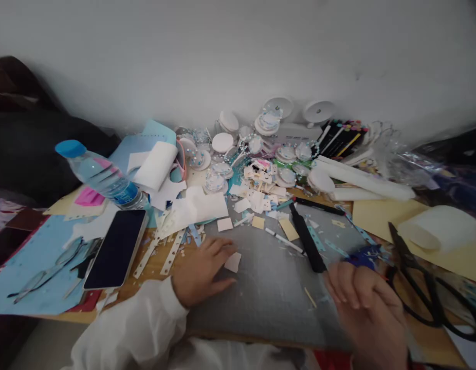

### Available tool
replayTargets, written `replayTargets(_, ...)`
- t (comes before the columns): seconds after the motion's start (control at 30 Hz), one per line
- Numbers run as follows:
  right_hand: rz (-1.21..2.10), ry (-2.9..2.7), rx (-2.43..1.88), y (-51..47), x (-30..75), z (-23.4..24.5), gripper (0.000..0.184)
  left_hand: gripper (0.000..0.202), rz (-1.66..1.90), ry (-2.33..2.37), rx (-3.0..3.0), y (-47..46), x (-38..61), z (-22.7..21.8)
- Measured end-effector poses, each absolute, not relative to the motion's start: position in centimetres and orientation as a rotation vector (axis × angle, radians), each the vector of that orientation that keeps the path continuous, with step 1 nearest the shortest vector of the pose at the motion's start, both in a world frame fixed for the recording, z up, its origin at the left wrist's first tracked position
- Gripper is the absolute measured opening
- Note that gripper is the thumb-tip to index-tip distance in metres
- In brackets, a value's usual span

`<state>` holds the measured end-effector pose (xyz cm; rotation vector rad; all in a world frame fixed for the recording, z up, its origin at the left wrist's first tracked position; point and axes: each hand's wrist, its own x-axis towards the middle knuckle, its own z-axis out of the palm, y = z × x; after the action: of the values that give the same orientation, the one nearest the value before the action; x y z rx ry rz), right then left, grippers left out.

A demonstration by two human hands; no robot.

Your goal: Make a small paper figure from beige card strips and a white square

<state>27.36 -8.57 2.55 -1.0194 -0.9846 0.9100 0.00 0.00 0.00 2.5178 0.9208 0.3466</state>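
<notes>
My left hand (205,270) lies palm down on the grey mat (269,303), fingers and thumb apart. Its fingertips touch or nearly touch a small white paper piece (233,262). Above the mat's right side, my right hand (367,298) is curled and slightly blurred; what it holds, if anything, is hidden. Its fingers are close to the lower end of a thick black-handled tool (305,239); I cannot tell whether they touch. Two small squares, one white (224,224) and one cream (258,222), sit at the mat's far edge, with a slim white stick (285,241) nearby.
Paper scraps (257,198) and beaded white round pieces (217,182) crowd the back. At left are a water bottle (101,174), a phone (116,249) and glasses (49,270). Large black scissors (426,288), a white roll (440,226) and pens (344,139) stand or lie at right.
</notes>
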Motion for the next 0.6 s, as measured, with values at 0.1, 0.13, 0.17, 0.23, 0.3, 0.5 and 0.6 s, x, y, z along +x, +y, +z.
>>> replayTargets(0.1, 0.868, -1.135, -1.109, -7.7, 27.1, 2.1, 0.03, 0.045, 0.274, 0.803, 2.501, 0.9, 0.9, -1.1)
replayTargets(0.13, 0.84, -1.222, -1.169, -7.4, 27.1, 2.0, 0.028, 0.041, 0.29, 0.804, 2.486, 1.1, 0.9, -1.2)
replayTargets(0.17, 0.81, -1.325, -1.233, -7.0, 27.2, 2.0, 0.026, 0.038, 0.331, 0.819, 2.457, 1.1, 0.8, -1.2)
replayTargets(0.23, 0.757, -1.538, -1.336, -6.1, 27.2, 2.0, 0.023, 0.034, 0.453, 0.867, 2.332, 1.0, 0.6, -0.7)
replayTargets(0.3, 0.694, -1.724, -1.382, -4.9, 27.0, 1.9, 0.018, 0.032, 0.613, 0.914, 2.1, 0.6, 0.3, 0.0)
replayTargets(0.5, 0.431, -2.059, -1.401, -2.1, 26.0, 0.7, 0.016, 0.028, 0.792, 1.104, 1.509, 0.0, -0.3, 1.2)
replayTargets(0.6, 0.314, -2.146, -1.409, -0.9, 25.7, 0.1, 0.017, 0.025, 0.761, 1.106, 1.565, 0.0, 0.0, 0.8)
